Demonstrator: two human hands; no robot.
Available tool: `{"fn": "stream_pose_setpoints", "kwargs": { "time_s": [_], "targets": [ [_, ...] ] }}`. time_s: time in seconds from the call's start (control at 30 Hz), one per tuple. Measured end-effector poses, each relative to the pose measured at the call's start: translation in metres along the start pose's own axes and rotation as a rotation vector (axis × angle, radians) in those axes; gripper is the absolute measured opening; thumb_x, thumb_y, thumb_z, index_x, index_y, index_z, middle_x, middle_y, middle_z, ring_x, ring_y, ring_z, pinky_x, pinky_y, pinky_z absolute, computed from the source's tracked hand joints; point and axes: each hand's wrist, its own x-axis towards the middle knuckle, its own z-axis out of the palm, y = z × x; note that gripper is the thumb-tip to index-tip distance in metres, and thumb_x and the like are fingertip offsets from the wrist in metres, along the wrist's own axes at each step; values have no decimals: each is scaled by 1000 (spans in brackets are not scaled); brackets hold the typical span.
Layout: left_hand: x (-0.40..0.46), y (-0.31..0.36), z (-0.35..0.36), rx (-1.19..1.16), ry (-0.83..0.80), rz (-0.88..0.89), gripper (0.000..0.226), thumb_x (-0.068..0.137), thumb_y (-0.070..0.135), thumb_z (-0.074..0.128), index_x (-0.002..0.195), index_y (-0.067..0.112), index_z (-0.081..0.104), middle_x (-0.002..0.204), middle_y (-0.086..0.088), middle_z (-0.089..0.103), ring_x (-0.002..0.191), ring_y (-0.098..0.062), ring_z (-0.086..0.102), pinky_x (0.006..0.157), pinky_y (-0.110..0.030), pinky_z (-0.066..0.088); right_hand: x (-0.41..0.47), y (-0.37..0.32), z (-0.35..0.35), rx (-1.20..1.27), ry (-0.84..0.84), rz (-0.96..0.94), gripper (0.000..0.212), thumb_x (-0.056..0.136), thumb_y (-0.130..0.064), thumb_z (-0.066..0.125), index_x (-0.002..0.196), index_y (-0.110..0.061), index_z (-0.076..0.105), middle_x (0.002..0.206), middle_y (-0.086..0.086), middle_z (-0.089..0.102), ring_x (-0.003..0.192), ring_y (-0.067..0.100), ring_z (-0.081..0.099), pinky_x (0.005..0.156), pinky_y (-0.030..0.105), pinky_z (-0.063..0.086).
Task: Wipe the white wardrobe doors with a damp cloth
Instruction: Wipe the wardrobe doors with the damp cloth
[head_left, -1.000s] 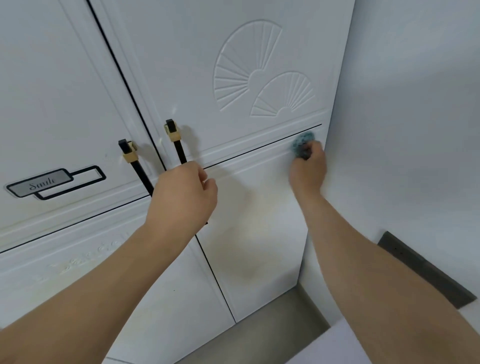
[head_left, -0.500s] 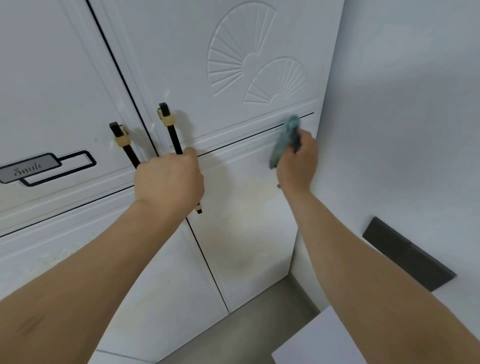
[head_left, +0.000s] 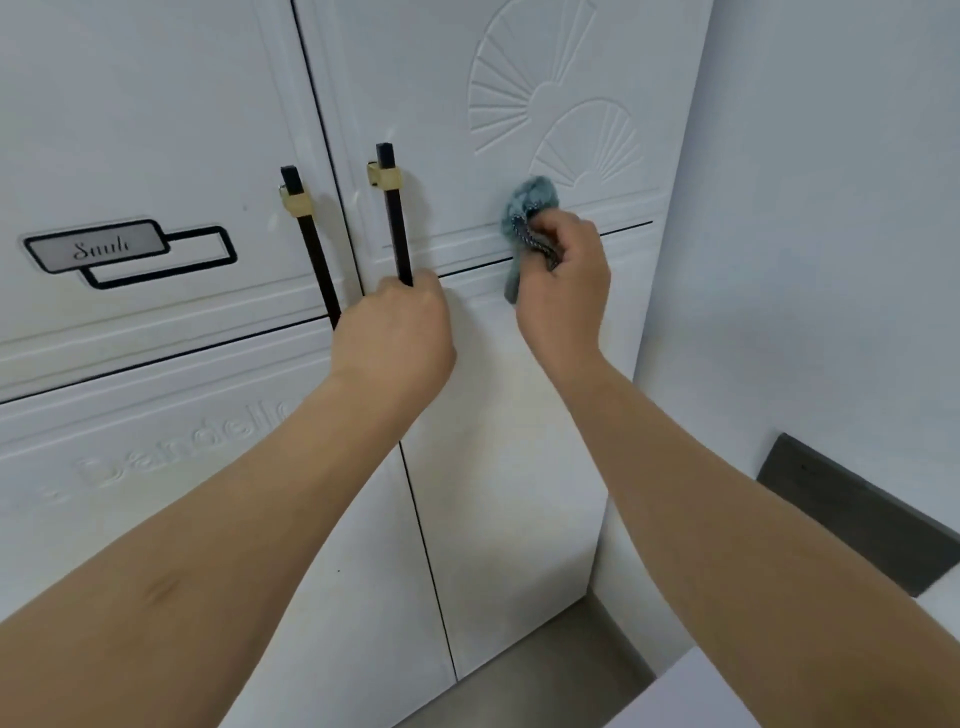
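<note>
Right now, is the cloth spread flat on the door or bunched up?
Bunched up. The right hand grips the teal cloth as a wad, with one end hanging below the fingers, against the right door.

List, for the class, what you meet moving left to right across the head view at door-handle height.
Name plate → left door's handle → right door's handle gripped by the left hand → blue cloth → right hand → side wall.

wall: plain white, right side; floor: grey; dark panel: low on wall
</note>
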Motion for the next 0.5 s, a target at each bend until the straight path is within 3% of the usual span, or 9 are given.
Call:
{"fn": "stream_pose_setpoints", "kwargs": {
  "time_s": [0.07,0.2,0.37,0.5],
  "targets": [
    [-2,0,1,10,14,25,19,83,3,51,100,8,46,81,-10,42,51,-21,32,48,-31,23,6,0,4,-61,-53,-120,40,78,1,54,108,-17,73,108,1,63,100,10,59,88,17,45],
    [-3,-4,7,-13,48,40,19,84,5,51,101,9,44,87,-14,48,65,-27,40,53,-34,28,-12,21,18,-163,-115,-274,44,75,-2,50,107,-21,74,109,-1,64,101,18,61,86,30,49],
    [-4,-6,22,-59,153,59,18,85,8,50,96,12,37,83,-11,43,66,-26,40,50,-31,24,-37,45,31,-235,-99,-425,46,70,-6,46,105,-17,73,104,-2,66,93,21,61,75,30,48],
    [3,-6,32,-25,177,53,17,83,11,55,89,8,39,68,-5,36,54,-20,32,46,-29,22,-73,81,41,-301,-116,-533,45,62,-4,45,96,-12,74,94,2,66,78,25,59,60,31,46]
  ]
}}
